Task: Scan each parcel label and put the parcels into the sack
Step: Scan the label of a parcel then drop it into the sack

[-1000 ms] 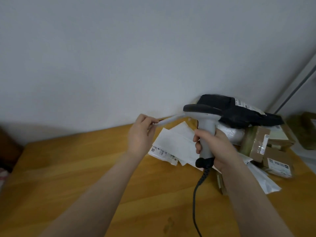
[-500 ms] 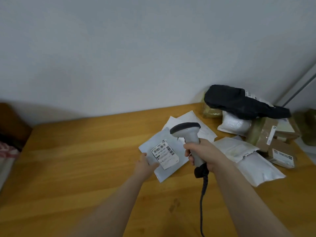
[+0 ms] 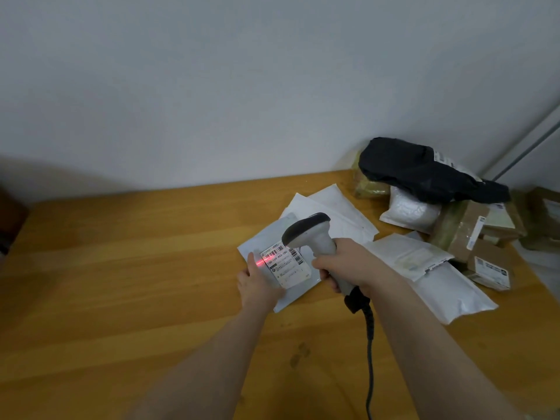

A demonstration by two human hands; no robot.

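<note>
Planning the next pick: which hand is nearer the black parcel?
Right. The right hand, gripping the scanner, is front-left of the black parcel; the left hand, holding the labelled mailer, is farther left.

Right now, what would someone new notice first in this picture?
A red scan line glows across the label of the white parcel, centre frame. The right hand grips the scanner over it; the left hand holds the parcel's near edge. A black bag tops the pile at far right.
</note>
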